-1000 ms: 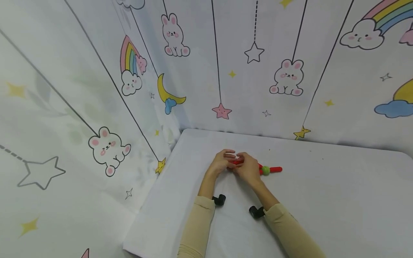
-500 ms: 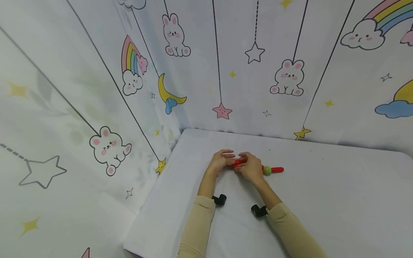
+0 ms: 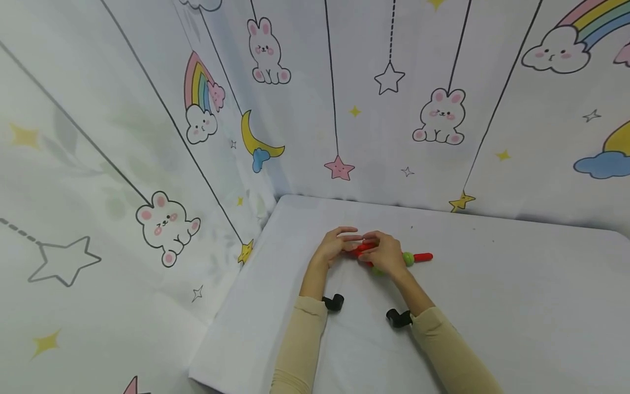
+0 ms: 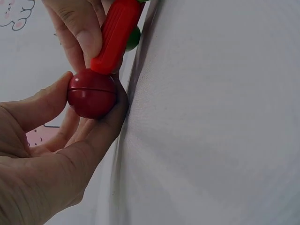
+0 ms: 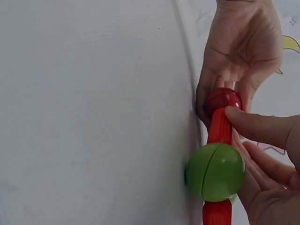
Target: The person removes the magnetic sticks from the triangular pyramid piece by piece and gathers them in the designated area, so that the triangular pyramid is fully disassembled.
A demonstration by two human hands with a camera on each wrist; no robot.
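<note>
My left hand (image 3: 332,247) pinches a dark red ball (image 4: 92,93) between thumb and fingers. One end of a red ridged rod (image 4: 115,35) meets this ball, and my right hand (image 3: 386,254) pinches that rod near the same end. A green ball (image 5: 215,172) with a seam joins the rod's other end in the right wrist view. Beyond this ball, another red rod (image 5: 217,214) runs on. In the head view, one green ball (image 3: 408,259) and a red rod (image 3: 423,256) stick out right of my right hand; a second green ball (image 3: 378,270) peeks out below it.
The pieces are at a white-covered table (image 3: 492,306). Behind and to the left hangs a white curtain (image 3: 374,137) printed with rabbits, stars and rainbows. Small black wrist cameras sit on both forearms, the left camera (image 3: 334,302) facing the right camera (image 3: 398,318).
My right hand has shifted slightly to the right with the red and green pieces. A second green ball now shows below it. My left hand stays nearly in place.
</note>
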